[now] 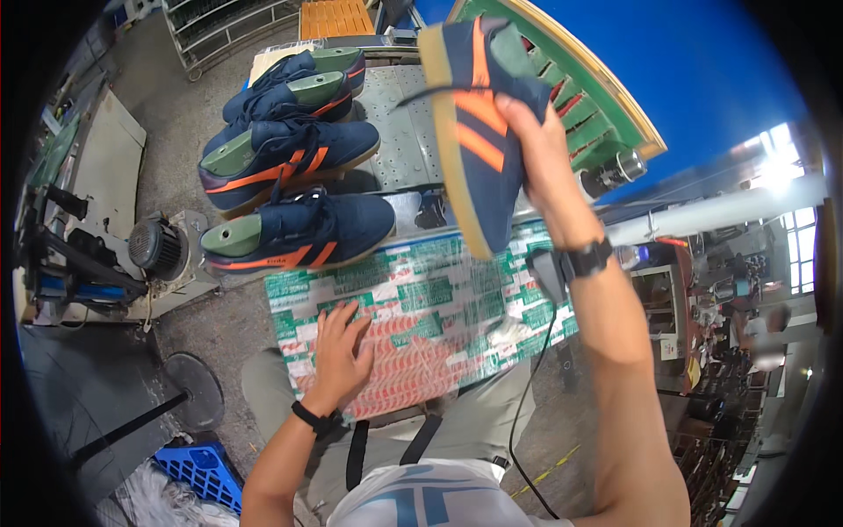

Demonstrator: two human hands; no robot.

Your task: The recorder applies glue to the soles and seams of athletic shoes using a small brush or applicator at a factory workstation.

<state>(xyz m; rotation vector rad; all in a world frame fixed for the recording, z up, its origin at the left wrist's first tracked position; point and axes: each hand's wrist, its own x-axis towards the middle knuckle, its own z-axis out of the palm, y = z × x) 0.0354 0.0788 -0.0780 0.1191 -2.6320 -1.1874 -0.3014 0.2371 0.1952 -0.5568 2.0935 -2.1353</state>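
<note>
My right hand is raised and grips a navy shoe with orange stripes, tilted on its side with the tan sole facing left. My left hand lies flat, fingers spread, on a green, white and red printed board resting over my lap. Beyond the board several matching navy and orange shoes with green lasts inside sit in a row on a perforated metal conveyor.
A grey motor and machine frame stand at the left. A blue plastic crate lies on the floor at lower left. A green-edged rack runs at the right, and a wire shelf stands far back.
</note>
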